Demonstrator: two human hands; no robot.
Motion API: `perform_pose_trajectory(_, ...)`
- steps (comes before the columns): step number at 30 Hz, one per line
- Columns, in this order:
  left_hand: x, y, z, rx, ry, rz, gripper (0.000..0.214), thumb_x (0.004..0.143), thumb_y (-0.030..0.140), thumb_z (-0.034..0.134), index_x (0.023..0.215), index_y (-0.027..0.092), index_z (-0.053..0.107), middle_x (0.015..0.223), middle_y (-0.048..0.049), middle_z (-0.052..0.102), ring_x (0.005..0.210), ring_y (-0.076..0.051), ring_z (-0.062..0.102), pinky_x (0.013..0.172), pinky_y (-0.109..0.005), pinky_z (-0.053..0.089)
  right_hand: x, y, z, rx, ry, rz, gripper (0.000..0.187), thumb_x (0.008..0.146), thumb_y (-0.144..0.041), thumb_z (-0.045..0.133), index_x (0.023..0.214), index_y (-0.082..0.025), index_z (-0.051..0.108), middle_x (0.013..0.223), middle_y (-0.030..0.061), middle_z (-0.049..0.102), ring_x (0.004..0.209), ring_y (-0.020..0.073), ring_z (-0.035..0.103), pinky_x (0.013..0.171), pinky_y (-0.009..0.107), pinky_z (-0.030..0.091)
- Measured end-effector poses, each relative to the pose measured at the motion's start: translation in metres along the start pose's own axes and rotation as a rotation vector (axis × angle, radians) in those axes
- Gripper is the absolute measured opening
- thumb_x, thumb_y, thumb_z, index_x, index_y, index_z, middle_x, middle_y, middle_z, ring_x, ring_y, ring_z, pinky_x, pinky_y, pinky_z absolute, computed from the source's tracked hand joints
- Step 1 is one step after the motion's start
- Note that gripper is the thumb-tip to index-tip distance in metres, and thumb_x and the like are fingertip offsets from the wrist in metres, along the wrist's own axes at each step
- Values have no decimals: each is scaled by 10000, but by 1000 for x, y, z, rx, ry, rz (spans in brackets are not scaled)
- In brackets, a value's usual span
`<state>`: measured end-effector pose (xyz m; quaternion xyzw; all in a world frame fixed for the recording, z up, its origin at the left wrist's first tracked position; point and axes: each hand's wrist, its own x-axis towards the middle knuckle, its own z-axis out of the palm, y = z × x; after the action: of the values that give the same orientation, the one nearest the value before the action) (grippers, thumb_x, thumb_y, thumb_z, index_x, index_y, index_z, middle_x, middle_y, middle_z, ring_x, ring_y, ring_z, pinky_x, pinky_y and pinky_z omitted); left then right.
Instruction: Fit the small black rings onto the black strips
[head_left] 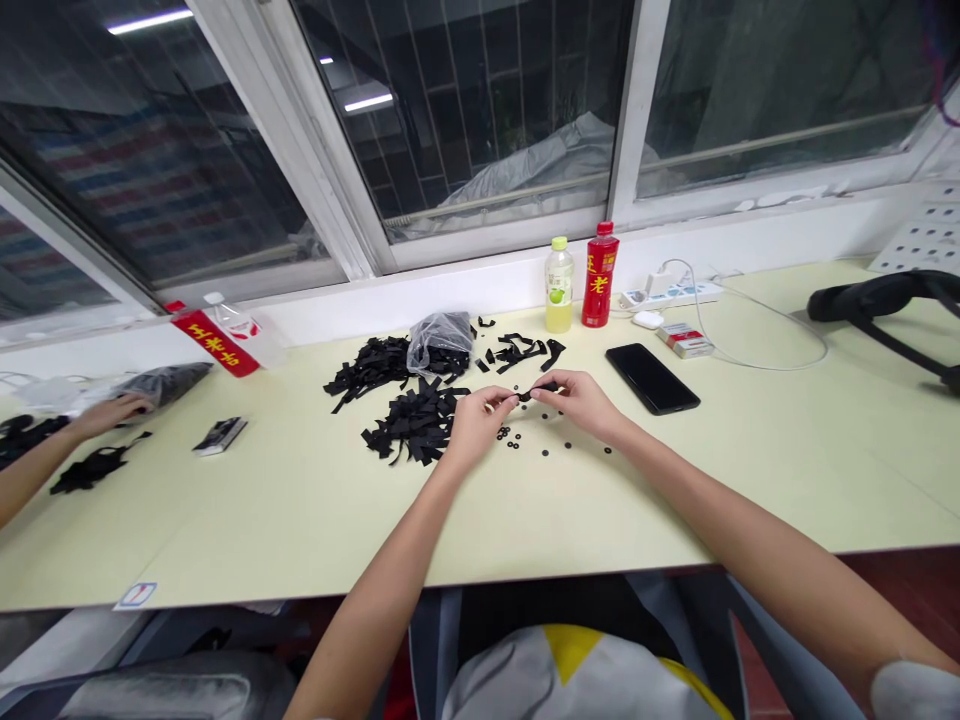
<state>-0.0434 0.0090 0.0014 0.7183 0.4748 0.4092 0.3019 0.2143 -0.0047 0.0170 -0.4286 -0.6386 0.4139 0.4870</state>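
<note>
- Grey-and-yellow fabric [559, 680] sits closest to you, below the table edge, and your bare forearms reach out over it to the pale yellow tabletop [300, 540].
- Your left hand [476, 425] and right hand [576, 405] meet near the middle of the table, with a short black strip [538, 392] held between them.
- Your fingers are closed narrow on that strip from both sides: left thumb and forefinger at its left end, right fingertips at its right end. Much of it is hidden by your fingers.
- Its long axis runs roughly left to right across you, level with the table, just above the tabletop.
- Small black rings [540, 447] lie scattered just below your hands, some touching your left hand's side of the group, others well apart towards the right.
- A heap of black strips [411, 422] sits just left of your left hand, a second heap [371, 367] lies beyond it, and a clear plastic bag [442, 345] rests against them.
- A black phone [651, 378] lies face up near your right hand.
- Another person's hand [112, 415] rests on a dark bag at the far left, well apart from yours.
</note>
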Motion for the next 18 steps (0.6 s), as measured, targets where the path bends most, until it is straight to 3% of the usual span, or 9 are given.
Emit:
perform_pose_trajectory(5, 6, -6, 4, 269, -30, 64, 273, 1224, 274, 761, 1407, 255, 964, 1205, -102, 919, 1055, -293, 793, 1101, -444, 651, 3, 4, -1, -19, 194, 11, 519, 883, -754, 958, 961, -250, 863, 939, 93, 874, 889, 301, 762, 847, 442, 648)
perform_pose_trajectory(7, 10, -8, 8, 438, -80, 91, 233, 1233, 248, 771, 1354, 273, 968, 1267, -108, 893, 1179, -320, 781, 1203, -480, 624, 3, 6, -1, -48, 228, 20, 498, 905, -741, 945, 966, -255, 851, 930, 97, 865, 896, 312, 773, 854, 454, 664)
perform_pose_trajectory(10, 14, -12, 14, 567, -135, 86, 201, 1258, 306, 790, 1206, 276, 982, 1261, -119, 873, 1215, -343, 740, 1207, -495, 599, 2, 7, 0, -83, 205, 17, 466, 943, -716, 936, 977, -260, 846, 951, 106, 876, 893, 317, 783, 866, 464, 679)
perform_pose_trajectory(15, 17, -14, 16, 507, -120, 97, 234, 1216, 294, 848, 1020, 271, 973, 1181, -144, 891, 1155, -366, 696, 1162, -498, 545, -1, 7, 2, -139, 176, -1, 379, 980, -632, 920, 994, -258, 860, 1065, 129, 928, 905, 315, 793, 897, 476, 689)
perform_pose_trajectory(18, 17, -10, 16, 534, -170, 142, 235, 1225, 244, 816, 1045, 259, 966, 1187, -153, 893, 1171, -363, 676, 1143, -483, 545, -1, 7, 1, -166, 167, -10, 320, 987, -576, 901, 991, -259, 860, 1076, 123, 938, 903, 310, 796, 927, 482, 688)
